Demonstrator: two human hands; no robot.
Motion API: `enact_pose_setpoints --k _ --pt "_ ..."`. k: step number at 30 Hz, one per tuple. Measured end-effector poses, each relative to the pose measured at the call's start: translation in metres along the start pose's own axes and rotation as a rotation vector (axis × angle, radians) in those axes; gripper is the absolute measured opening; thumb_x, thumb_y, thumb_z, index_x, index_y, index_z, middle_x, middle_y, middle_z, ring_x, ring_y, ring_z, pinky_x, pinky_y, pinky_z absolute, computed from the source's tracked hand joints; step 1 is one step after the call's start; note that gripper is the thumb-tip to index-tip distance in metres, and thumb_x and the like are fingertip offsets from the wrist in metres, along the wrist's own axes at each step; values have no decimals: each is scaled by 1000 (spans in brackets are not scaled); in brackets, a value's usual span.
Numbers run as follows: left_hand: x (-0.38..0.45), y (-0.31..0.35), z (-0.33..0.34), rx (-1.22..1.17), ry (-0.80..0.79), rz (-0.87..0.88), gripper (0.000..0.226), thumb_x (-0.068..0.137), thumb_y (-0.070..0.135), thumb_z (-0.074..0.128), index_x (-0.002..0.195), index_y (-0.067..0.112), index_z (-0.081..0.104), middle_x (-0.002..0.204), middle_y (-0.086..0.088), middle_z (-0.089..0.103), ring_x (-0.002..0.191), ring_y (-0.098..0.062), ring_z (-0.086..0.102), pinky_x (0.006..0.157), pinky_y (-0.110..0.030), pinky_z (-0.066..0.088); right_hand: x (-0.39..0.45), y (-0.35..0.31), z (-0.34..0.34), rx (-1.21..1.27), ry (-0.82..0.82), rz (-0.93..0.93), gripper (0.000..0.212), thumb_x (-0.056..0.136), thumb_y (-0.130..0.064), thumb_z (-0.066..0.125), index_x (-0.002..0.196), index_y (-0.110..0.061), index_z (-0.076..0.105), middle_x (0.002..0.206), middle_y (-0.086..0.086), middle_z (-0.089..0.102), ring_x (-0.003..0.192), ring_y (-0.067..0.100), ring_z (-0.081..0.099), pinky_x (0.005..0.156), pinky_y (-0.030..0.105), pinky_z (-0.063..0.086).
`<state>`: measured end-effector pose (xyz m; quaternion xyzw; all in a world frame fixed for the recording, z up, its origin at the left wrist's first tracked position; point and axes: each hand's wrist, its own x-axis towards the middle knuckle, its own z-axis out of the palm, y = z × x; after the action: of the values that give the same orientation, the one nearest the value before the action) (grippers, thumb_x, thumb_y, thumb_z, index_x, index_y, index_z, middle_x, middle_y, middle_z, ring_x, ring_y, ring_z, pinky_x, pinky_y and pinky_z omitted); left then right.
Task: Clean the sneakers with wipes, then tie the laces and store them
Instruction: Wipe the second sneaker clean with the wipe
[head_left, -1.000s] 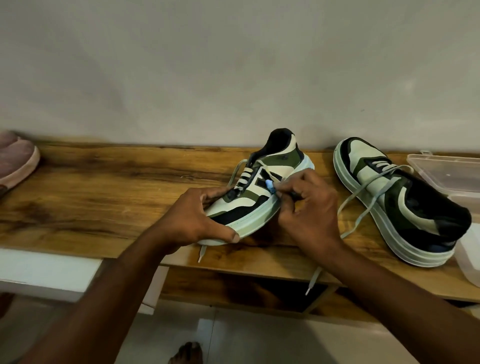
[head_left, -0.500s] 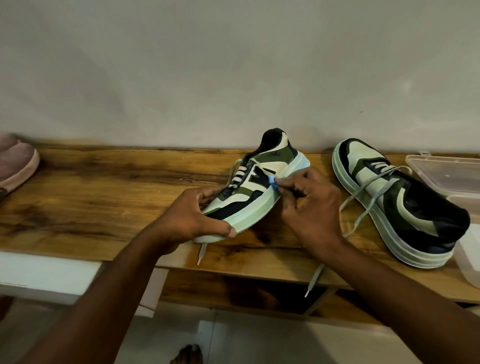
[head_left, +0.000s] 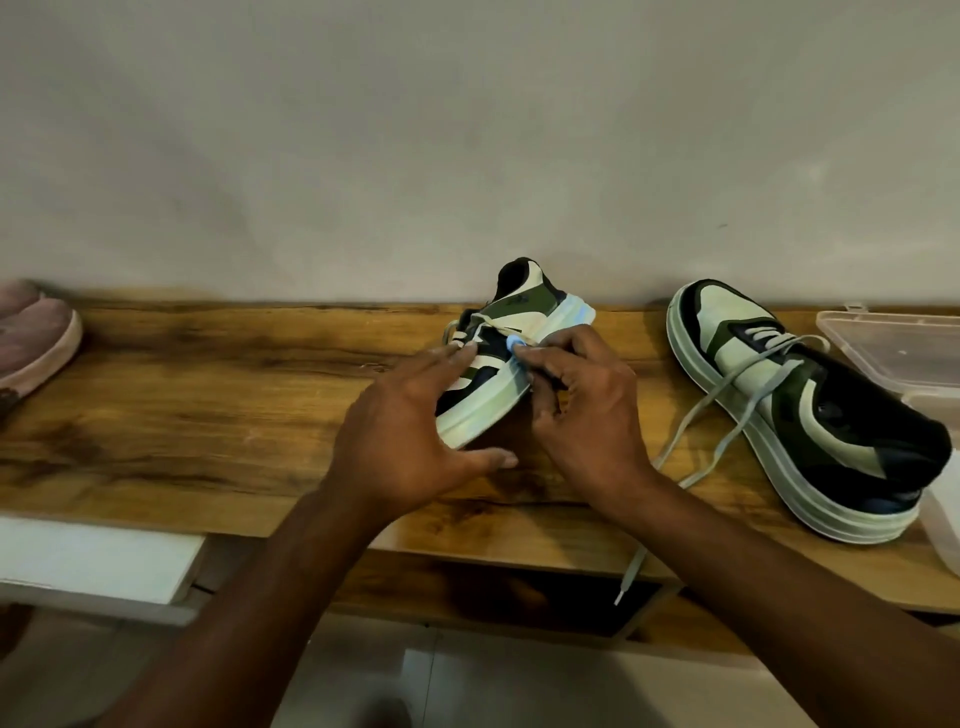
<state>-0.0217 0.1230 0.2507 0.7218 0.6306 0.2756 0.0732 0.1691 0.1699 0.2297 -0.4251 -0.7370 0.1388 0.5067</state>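
A green, cream and black sneaker (head_left: 524, 322) stands tilted on the wooden shelf (head_left: 208, 395), heel toward the wall. My left hand (head_left: 415, 441) holds its toe end, fingers over the upper and thumb under the sole. My right hand (head_left: 587, 415) pinches a small blue wipe (head_left: 514, 344) against the sneaker's side, just above the pale sole. The second sneaker (head_left: 810, 410) lies on the shelf to the right, its grey laces (head_left: 727, 415) loose and one end hanging over the front edge.
A clear plastic box (head_left: 893, 348) and its other part stand at the far right, against the second sneaker. A pink shoe (head_left: 36, 338) sits at the shelf's left end. The wall runs close behind; a white ledge (head_left: 93, 561) lies lower left.
The tilted sneaker has turned more onto its side and shifted back. My left hand slid up over its toe and laces. The wipe moved along the side toward the sole.
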Motion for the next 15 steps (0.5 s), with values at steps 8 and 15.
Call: enact_pose_setpoints --k 8,15 --pt "-2 14 8 188 61 148 64 84 43 67 142 16 63 144 -6 62 128 -25 63 97 -46 57 -10 -12 2 -12 -62 -98 35 84 9 71 117 -3 75 109 7 66 103 13 63 96 19 53" --pt "-12 13 14 214 19 201 65 90 45 64 146 12 57 148 -9 58 128 -25 63 94 -47 60 -7 8 -7 -79 -91 -132 25 85 3 75 110 -3 78 103 7 69 91 14 66 82 23 57"
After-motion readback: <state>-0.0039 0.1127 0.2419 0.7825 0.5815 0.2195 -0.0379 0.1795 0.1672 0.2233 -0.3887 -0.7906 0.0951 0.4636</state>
